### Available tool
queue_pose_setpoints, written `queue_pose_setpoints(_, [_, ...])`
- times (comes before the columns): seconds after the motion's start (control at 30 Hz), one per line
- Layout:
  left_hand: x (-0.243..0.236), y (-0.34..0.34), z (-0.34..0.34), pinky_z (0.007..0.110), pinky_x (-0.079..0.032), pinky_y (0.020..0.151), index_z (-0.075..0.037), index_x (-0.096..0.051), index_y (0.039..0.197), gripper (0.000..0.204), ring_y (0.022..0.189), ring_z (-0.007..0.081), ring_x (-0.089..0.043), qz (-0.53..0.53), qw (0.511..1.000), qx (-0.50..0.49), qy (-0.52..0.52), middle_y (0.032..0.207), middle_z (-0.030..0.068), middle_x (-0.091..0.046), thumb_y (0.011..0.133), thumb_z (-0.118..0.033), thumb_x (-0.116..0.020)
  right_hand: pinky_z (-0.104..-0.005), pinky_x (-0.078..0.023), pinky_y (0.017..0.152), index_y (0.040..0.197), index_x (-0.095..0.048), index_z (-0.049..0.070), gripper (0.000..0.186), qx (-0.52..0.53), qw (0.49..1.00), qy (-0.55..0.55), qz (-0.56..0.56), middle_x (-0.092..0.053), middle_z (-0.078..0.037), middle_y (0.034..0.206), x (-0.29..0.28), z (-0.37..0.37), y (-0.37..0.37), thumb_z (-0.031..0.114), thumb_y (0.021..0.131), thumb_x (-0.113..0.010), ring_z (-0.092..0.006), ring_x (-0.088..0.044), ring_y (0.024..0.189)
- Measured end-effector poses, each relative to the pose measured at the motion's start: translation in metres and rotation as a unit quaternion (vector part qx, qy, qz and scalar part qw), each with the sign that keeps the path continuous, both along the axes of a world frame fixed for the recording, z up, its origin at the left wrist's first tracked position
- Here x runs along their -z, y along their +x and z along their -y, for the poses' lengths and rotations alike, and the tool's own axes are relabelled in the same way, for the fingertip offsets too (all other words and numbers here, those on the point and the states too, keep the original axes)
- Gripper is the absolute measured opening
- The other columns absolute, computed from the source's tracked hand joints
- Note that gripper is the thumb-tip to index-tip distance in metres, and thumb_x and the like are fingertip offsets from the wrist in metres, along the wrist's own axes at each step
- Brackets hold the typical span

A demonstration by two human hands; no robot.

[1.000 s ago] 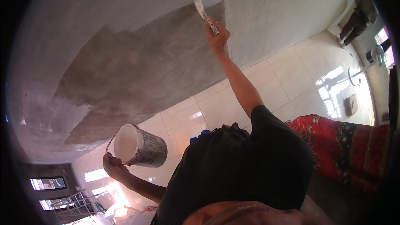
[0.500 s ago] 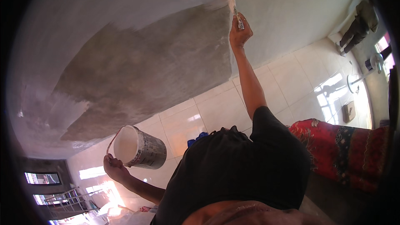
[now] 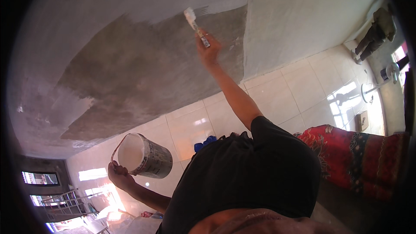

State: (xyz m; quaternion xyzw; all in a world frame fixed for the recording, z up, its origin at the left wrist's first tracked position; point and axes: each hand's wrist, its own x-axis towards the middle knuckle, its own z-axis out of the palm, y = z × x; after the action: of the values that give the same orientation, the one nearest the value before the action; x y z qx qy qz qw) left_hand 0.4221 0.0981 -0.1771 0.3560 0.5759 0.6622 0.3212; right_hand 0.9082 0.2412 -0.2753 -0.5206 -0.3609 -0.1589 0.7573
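My right hand point(image 3: 209, 51) is closed on the handle of a paintbrush point(image 3: 190, 15) with white-coated bristles, raised against the wall point(image 3: 108, 65). That wall has a lighter coat above and to the left of a darker grey patch; whether the bristles touch it I cannot tell. My left hand point(image 3: 119, 173) grips the wire handle of a scuffed bucket point(image 3: 157, 160) of white paint, held low at my left, below the wall's lower edge in the picture.
A person point(image 3: 375, 30) stands at the far right, near a white pedestal object point(image 3: 367, 94) and a block point(image 3: 362, 121). Red patterned cloth point(image 3: 377, 164) lies at right. Blue items point(image 3: 204, 144) show beside my waist. A metal ladder point(image 3: 60, 203) is at lower left, on the tiled floor point(image 3: 268, 95).
My right hand and brush moved rightward to the wall's corner, then back left and somewhat lower over the grey patch. My left hand still holds the bucket, shifted only slightly.
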Motion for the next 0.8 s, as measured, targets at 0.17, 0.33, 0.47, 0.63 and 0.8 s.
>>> queue_pose_setpoints(0.17, [0.003,-0.004,0.000,0.022,-0.015,0.041,-0.004,-0.057,0.078,0.026,0.042,0.0022,-0.020,0.012,1.000,0.009,0.011,0.050,-0.0079,-0.033,0.093,-0.025,-0.052,-0.0285,-0.049,0.059,0.104,-0.071,0.001,0.021,-0.123,0.992,-0.002,0.001,-0.070,-0.010,0.081,-0.012,0.002,-0.041,0.010,0.085,-0.072,-0.0117,-0.063,0.068])
queue_pose_setpoints(0.33, [0.001,-0.010,0.001,0.022,-0.015,0.041,-0.004,-0.057,0.079,0.025,0.042,0.0025,-0.021,0.020,1.000,0.016,0.002,0.051,-0.0073,-0.034,0.093,-0.024,-0.052,-0.0309,-0.051,0.064,0.104,-0.071,0.001,0.025,-0.098,0.992,-0.051,-0.059,-0.071,-0.010,0.084,-0.008,0.002,0.008,0.019,0.087,-0.071,-0.0137,-0.064,0.070])
queue_pose_setpoints(0.47, [0.003,-0.011,-0.003,0.022,-0.016,0.040,-0.003,-0.059,0.081,0.024,0.041,0.0026,-0.023,0.031,0.999,-0.012,0.000,0.053,-0.0059,-0.038,0.093,-0.023,-0.053,-0.0305,-0.052,0.068,0.104,-0.071,0.000,0.026,-0.005,0.993,-0.038,-0.116,-0.072,-0.011,0.087,0.005,0.021,0.079,0.018,0.086,-0.072,-0.0148,-0.066,0.075])
queue_pose_setpoints(0.63, [0.013,-0.024,-0.005,0.022,-0.016,0.040,-0.003,-0.059,0.081,0.024,0.041,0.0024,-0.023,0.007,1.000,0.000,0.002,0.053,-0.0055,-0.039,0.093,-0.023,-0.053,-0.0290,-0.052,0.068,0.099,-0.072,0.000,0.022,0.135,0.987,-0.001,-0.088,-0.073,-0.011,0.088,-0.009,0.064,0.107,0.015,0.084,-0.074,-0.0156,-0.067,0.074])
queue_pose_setpoints(0.8, [0.020,-0.034,-0.011,0.023,-0.015,0.041,-0.003,-0.059,0.080,0.025,0.042,0.0025,-0.023,0.015,0.999,0.032,-0.020,0.051,-0.0066,-0.036,0.093,-0.023,-0.053,-0.0322,-0.052,0.066,0.100,-0.072,0.002,0.021,0.204,0.977,-0.037,-0.048,-0.072,-0.011,0.083,0.013,0.028,0.087,0.015,0.084,-0.072,-0.0182,-0.067,0.070])
